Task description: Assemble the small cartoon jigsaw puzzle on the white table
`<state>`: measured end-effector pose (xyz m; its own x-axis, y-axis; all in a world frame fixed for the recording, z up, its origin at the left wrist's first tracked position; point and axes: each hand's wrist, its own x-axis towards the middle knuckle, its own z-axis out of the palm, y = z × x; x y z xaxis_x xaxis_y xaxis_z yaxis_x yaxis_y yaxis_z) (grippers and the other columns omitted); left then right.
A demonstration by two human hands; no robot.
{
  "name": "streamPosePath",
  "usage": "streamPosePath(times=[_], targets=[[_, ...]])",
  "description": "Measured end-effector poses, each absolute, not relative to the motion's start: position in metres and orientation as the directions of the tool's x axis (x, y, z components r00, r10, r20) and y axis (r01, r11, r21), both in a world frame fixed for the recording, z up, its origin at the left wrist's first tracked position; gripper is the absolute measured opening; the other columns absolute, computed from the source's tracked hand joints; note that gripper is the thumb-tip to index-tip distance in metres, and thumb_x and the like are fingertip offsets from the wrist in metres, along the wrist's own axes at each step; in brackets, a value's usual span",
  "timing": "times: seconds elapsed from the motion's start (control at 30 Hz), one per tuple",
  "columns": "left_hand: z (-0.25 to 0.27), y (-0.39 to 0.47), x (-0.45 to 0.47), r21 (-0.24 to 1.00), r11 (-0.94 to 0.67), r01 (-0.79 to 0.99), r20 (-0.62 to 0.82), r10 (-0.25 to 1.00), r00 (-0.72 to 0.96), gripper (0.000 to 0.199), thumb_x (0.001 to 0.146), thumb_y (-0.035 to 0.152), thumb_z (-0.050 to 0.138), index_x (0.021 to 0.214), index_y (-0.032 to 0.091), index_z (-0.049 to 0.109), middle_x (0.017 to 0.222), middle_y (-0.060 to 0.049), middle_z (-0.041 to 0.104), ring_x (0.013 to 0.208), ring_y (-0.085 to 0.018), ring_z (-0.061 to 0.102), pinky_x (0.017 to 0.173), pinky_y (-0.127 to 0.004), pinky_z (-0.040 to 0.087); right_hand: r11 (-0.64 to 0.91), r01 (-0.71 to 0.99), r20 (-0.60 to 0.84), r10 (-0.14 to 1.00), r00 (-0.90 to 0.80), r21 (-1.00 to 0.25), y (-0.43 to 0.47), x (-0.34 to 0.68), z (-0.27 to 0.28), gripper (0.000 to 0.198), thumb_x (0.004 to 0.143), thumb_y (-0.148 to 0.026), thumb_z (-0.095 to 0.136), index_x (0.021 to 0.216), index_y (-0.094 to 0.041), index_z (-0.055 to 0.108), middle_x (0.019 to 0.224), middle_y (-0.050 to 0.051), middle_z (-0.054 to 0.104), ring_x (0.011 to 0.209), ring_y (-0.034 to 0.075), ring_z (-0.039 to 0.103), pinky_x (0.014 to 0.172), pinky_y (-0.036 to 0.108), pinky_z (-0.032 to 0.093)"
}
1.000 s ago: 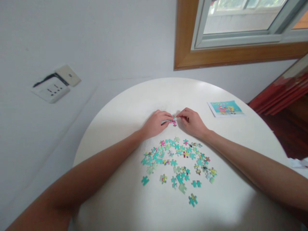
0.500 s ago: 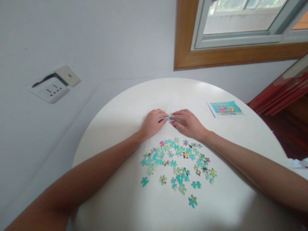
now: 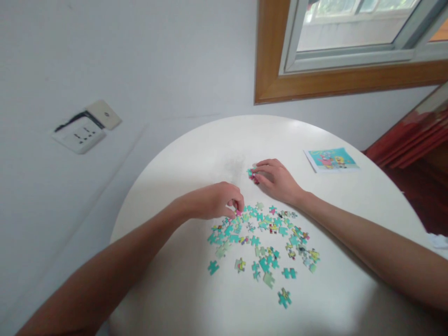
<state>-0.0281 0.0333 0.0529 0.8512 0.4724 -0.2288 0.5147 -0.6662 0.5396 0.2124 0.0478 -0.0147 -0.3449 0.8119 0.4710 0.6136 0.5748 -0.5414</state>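
Holds the left hand (image 3: 219, 200) low over the far edge of the loose pieces (image 3: 259, 217), with thumb and fingers half curled at a pink piece (image 3: 239, 213); cannot tell whether gripping. Farther off, rests the right hand (image 3: 276, 179) on the table (image 3: 168, 172), with thumb and forefinger parted, touching a small cluster (image 3: 250, 172) of pieces; cannot tell whether clamping.

Soft daylight comes from the window (image 3: 350, 28) between one and two o'clock, its panes pale and washed out. Faint glare marks the far rim of the surface (image 3: 168, 172), toward its one o'clock; dull grey shadow gathers at four and seven o'clock. The curtain (image 3: 413, 135) near three o'clock is dim. Wide-angle stretch skews the socket (image 3: 79, 136) past nine o'clock, and the puzzle pieces (image 3: 255, 241) look slightly soft.
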Motion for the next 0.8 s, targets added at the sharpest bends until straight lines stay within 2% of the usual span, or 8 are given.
streamPosePath(times=[0.23,0.37,0.5,0.57,0.67,0.8], targets=[[0.042,0.038,-0.025,0.532,-0.626,0.57,-0.228,0.542,0.809,0.012,0.073,0.006,0.071,0.08,0.015,0.073,0.078,-0.001,0.063,0.07,-0.011,0.059,0.068,-0.022,0.041,0.524,0.609,0.45,0.845,-0.287,-0.595,0.051,0.215,-0.017,0.025,0.093,-0.023,0.05,0.096,-0.02,0.075,0.103,0.009,0.07,0.101,0.024,0.059,0.095,0.043,0.045],[0.046,0.037,-0.028,0.534,-0.678,0.505,-0.184,0.49,0.852,0.01,0.076,0.008,0.069,0.079,0.017,0.071,0.084,-0.002,0.063,0.074,-0.013,0.058,0.072,-0.025,0.042,0.494,0.616,0.437,0.862,-0.256,-0.614,0.053,0.216,-0.018,0.026,0.093,-0.023,0.048,0.094,-0.019,0.074,0.1,0.009,0.069,0.098,0.024,0.059,0.092,0.042,0.045],[0.048,0.036,-0.029,0.61,-0.66,0.438,-0.167,0.433,0.886,0.012,0.076,0.007,0.065,0.072,0.018,0.068,0.081,-0.002,0.063,0.073,-0.014,0.058,0.071,-0.025,0.043,0.495,0.615,0.433,0.863,-0.262,-0.614,0.053,0.216,-0.019,0.025,0.093,-0.024,0.049,0.093,-0.021,0.074,0.099,0.009,0.069,0.096,0.024,0.059,0.091,0.042,0.046],[0.046,0.039,-0.031,0.676,-0.597,0.432,-0.183,0.432,0.883,0.01,0.076,0.009,0.066,0.078,0.019,0.068,0.076,0.0,0.062,0.068,-0.013,0.058,0.067,-0.024,0.043,0.494,0.621,0.433,0.863,-0.262,-0.609,0.053,0.216,-0.019,0.026,0.093,-0.025,0.049,0.093,-0.021,0.074,0.099,0.009,0.069,0.095,0.024,0.059,0.09,0.043,0.046],[0.041,0.046,-0.035,0.742,-0.483,0.464,-0.248,0.446,0.86,0.019,0.077,0.015,0.069,0.094,0.019,0.067,0.071,0.002,0.063,0.063,-0.012,0.058,0.06,-0.021,0.041,0.489,0.629,0.428,0.865,-0.261,-0.605,0.052,0.216,-0.018,0.027,0.093,-0.025,0.048,0.095,-0.021,0.075,0.098,0.009,0.07,0.094,0.024,0.059,0.088,0.043,0.046],[0.039,0.055,-0.039,0.69,-0.511,0.513,-0.289,0.456,0.842,0.006,0.079,0.017,0.068,0.085,0.018,0.07,0.07,0.001,0.063,0.062,-0.012,0.055,0.059,-0.021,0.04,0.492,0.639,0.427,0.863,-0.27,-0.591,0.052,0.216,-0.018,0.027,0.093,-0.025,0.048,0.096,-0.022,0.075,0.097,0.009,0.07,0.095,0.024,0.059,0.089,0.043,0.047]])
